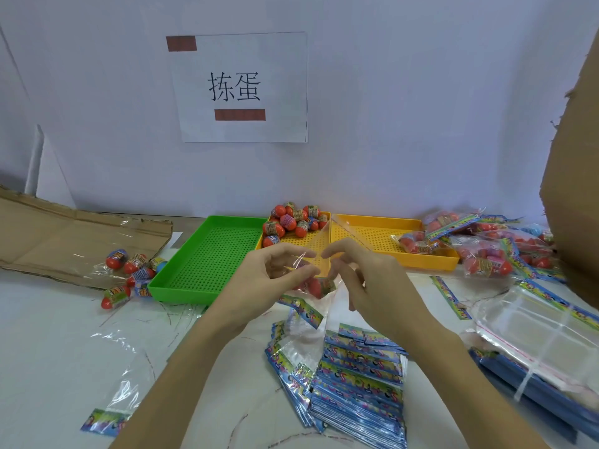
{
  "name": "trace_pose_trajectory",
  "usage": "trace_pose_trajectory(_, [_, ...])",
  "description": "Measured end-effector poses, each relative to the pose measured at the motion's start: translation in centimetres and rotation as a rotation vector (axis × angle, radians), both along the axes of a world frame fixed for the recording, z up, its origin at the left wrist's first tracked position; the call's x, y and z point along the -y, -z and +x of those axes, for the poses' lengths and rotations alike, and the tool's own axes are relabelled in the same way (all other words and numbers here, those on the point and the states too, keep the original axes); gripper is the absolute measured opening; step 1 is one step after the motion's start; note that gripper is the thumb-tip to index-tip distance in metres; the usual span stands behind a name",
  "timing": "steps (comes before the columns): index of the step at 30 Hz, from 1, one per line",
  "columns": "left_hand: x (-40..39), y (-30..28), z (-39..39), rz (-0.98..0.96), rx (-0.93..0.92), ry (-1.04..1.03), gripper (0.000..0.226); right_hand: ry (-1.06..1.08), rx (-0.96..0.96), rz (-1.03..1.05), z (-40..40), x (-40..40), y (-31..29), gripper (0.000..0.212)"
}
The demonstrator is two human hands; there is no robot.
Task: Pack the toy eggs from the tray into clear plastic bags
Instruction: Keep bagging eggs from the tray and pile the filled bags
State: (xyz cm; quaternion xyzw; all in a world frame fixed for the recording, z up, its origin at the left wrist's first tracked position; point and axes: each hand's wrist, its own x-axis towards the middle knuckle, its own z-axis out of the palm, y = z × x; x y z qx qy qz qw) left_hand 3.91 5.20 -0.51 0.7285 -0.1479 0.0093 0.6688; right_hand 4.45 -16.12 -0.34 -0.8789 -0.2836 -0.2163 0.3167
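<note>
Several red toy eggs (293, 222) are heaped in the far left corner of the yellow tray (372, 241). My left hand (269, 280) and my right hand (366, 280) hold a clear plastic bag (319, 254) up between them, above the table in front of the trays. Each hand pinches the bag's film near its mouth. Red eggs (312, 286) show inside the bag's lower part, below my left fingers. Its coloured header strip (304, 307) hangs underneath.
A green tray (210, 254) stands left of the yellow one. Loose bagged eggs (133, 270) lie at the left by flat cardboard (64, 234). Filled bags (486, 247) pile at the right. A stack of empty bags (356, 384) lies near me, more (551, 345) at the right.
</note>
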Motion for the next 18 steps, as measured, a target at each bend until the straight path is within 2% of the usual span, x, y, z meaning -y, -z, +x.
trace_pose_trajectory(3, [0.2,0.3,0.2,0.002,-0.005,-0.027,0.022,-0.101,-0.09,0.178,-0.2,-0.4,0.2,0.017])
trace_pose_trajectory(6, [0.2,0.4,0.2,0.048,0.001,-0.022,0.022,-0.135,-0.128,0.216,-0.2,-0.5,0.3,0.019])
trace_pose_trajectory(11, [0.4,0.2,-0.1,0.081,-0.085,0.076,0.042,-0.17,-0.191,0.299,-0.7,-0.7,0.1,0.018])
trace_pose_trajectory(14, [0.4,0.1,-0.1,0.126,-0.022,0.004,0.029,-0.214,-0.18,0.403,-1.0,-1.0,-0.5,0.014])
trace_pose_trajectory(18, [-1.4,0.0,0.8,-0.017,0.014,-0.261,0.022,-0.168,-0.124,0.615,-0.1,-1.6,-1.0,0.019])
